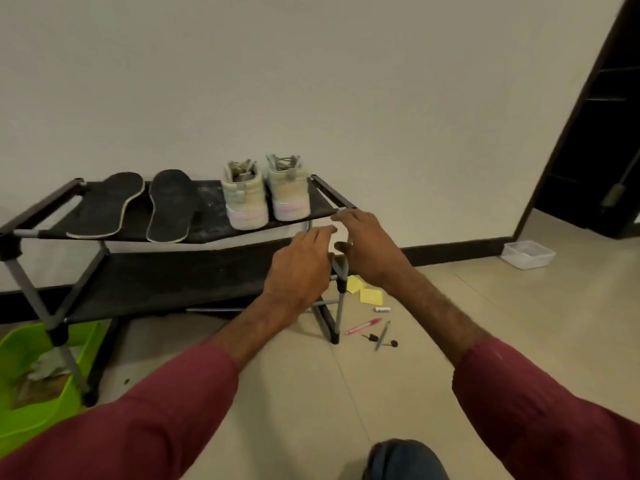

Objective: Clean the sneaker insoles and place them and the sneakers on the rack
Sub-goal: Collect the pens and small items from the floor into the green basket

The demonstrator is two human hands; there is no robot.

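Note:
Two dark insoles (107,206) (171,206) lie side by side on the left half of the black rack's (207,230) top shelf. A pair of pale sneakers (244,199) (289,190) stands on the right half, heels toward me. My left hand (299,268) hovers with relaxed fingers in front of the rack's right end, below the sneakers, holding nothing. My right hand (369,247) is beside it with fingers loosely bent near the shelf's front right corner, also holding nothing.
A green tub (41,403) with a cloth sits on the floor at lower left, under the rack's leg. Yellow notes (370,296), a pink pen (362,326) and small bits lie on the tiles right of the rack. A clear plastic box (528,254) stands by the wall near a dark doorway.

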